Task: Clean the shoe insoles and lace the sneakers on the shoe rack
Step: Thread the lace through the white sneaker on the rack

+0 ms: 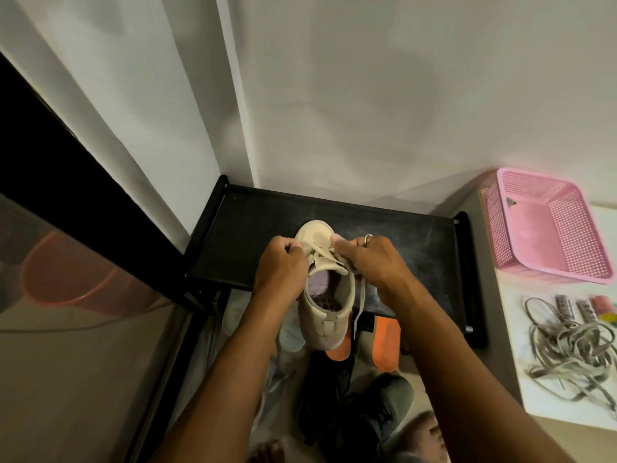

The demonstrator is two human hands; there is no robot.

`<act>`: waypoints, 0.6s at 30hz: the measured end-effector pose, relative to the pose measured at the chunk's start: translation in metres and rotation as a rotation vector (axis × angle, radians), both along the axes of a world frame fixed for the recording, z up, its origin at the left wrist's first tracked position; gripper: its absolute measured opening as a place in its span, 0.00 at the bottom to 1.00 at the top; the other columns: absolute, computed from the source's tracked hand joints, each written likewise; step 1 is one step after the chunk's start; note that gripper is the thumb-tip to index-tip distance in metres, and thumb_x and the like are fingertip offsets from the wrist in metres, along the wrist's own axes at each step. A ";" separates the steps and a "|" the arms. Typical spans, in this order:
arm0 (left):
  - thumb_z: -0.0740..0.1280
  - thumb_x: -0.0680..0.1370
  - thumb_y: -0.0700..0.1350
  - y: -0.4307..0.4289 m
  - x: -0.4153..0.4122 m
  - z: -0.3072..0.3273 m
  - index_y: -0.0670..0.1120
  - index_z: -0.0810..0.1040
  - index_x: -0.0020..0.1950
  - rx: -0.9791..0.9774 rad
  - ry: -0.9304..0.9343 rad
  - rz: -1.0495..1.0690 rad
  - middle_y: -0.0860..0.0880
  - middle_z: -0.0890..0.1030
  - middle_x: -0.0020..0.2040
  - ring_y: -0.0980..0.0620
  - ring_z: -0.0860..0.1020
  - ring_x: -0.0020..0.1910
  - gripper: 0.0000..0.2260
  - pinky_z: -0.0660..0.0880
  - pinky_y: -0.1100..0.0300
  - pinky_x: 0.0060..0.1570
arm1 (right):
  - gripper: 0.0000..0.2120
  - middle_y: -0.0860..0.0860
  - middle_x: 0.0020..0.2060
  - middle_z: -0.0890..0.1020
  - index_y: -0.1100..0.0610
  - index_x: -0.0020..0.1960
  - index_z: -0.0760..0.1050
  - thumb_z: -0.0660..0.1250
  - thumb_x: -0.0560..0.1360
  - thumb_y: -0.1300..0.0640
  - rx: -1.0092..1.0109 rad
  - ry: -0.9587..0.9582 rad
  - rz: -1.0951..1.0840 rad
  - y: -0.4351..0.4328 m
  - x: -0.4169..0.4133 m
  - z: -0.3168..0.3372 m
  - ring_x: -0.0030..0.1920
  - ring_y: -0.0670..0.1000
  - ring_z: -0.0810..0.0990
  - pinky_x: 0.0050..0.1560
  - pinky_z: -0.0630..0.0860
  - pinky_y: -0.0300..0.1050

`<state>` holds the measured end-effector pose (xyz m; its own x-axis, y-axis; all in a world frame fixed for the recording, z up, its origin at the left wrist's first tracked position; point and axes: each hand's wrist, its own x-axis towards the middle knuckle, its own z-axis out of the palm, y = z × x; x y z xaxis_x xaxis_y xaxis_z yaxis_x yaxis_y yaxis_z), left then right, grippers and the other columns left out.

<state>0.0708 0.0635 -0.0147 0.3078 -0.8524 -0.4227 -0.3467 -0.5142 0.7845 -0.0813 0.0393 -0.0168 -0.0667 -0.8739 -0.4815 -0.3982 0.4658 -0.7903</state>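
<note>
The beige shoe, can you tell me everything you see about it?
The beige sneaker looks like soft suede, with a heel tab. It sits upright on the black shelf, toe toward the wall, heel past the near edge. A purplish insole shows inside. Its flat lace is partly threaded; the left hand and right hand each pinch it near the toe, and one end dangles.

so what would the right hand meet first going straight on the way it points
Likely the rounded toe of the beige high-top sneaker, just beyond the right hand pinching its pale flat lace; depth unclear.
</note>
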 end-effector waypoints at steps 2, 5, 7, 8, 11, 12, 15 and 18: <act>0.59 0.83 0.49 0.000 0.000 0.000 0.50 0.77 0.61 -0.039 0.013 -0.030 0.53 0.78 0.50 0.58 0.76 0.45 0.10 0.72 0.62 0.39 | 0.26 0.54 0.34 0.84 0.61 0.39 0.80 0.66 0.78 0.38 0.001 0.021 -0.024 0.000 0.002 -0.001 0.35 0.51 0.79 0.40 0.77 0.48; 0.58 0.84 0.48 0.000 0.000 -0.002 0.51 0.78 0.63 -0.084 -0.025 -0.092 0.54 0.80 0.54 0.59 0.76 0.48 0.12 0.71 0.65 0.41 | 0.24 0.57 0.43 0.85 0.59 0.50 0.83 0.58 0.83 0.41 -0.052 0.096 -0.025 0.000 0.005 -0.006 0.44 0.53 0.83 0.49 0.79 0.52; 0.58 0.84 0.48 0.001 -0.001 -0.005 0.51 0.78 0.64 -0.089 -0.062 -0.118 0.54 0.79 0.57 0.57 0.76 0.50 0.13 0.68 0.68 0.39 | 0.18 0.54 0.43 0.85 0.54 0.51 0.84 0.58 0.83 0.47 -0.083 0.134 0.011 0.000 0.008 -0.008 0.44 0.51 0.82 0.48 0.78 0.50; 0.58 0.84 0.48 0.001 -0.002 -0.007 0.50 0.78 0.64 -0.079 -0.082 -0.133 0.53 0.79 0.57 0.56 0.76 0.51 0.13 0.67 0.68 0.38 | 0.15 0.53 0.42 0.85 0.52 0.50 0.84 0.60 0.83 0.50 -0.084 0.134 0.028 0.000 0.009 -0.009 0.42 0.50 0.81 0.45 0.78 0.48; 0.60 0.83 0.50 -0.001 -0.003 -0.011 0.47 0.80 0.57 -0.018 -0.141 -0.161 0.49 0.81 0.50 0.54 0.77 0.44 0.12 0.65 0.64 0.32 | 0.11 0.49 0.39 0.85 0.52 0.47 0.83 0.64 0.81 0.51 -0.095 0.156 0.073 0.001 0.012 -0.013 0.40 0.47 0.82 0.38 0.77 0.42; 0.60 0.83 0.49 -0.002 -0.004 -0.011 0.46 0.81 0.53 -0.005 -0.147 -0.157 0.48 0.80 0.46 0.55 0.76 0.40 0.12 0.65 0.64 0.31 | 0.11 0.49 0.38 0.85 0.52 0.46 0.83 0.65 0.81 0.51 -0.110 0.177 0.080 0.002 0.013 -0.012 0.39 0.46 0.82 0.35 0.75 0.40; 0.62 0.81 0.47 -0.004 -0.005 -0.012 0.43 0.80 0.45 -0.002 -0.131 -0.152 0.48 0.77 0.38 0.54 0.74 0.35 0.11 0.64 0.63 0.30 | 0.09 0.49 0.36 0.84 0.52 0.43 0.83 0.67 0.78 0.51 -0.168 0.255 0.099 0.001 0.014 -0.014 0.35 0.46 0.81 0.32 0.75 0.40; 0.65 0.79 0.46 -0.008 -0.006 -0.010 0.45 0.81 0.44 0.004 -0.139 -0.166 0.51 0.77 0.37 0.55 0.73 0.33 0.08 0.63 0.64 0.30 | 0.07 0.49 0.36 0.84 0.53 0.43 0.84 0.69 0.76 0.53 -0.196 0.322 0.108 0.000 0.016 -0.016 0.34 0.47 0.80 0.32 0.74 0.42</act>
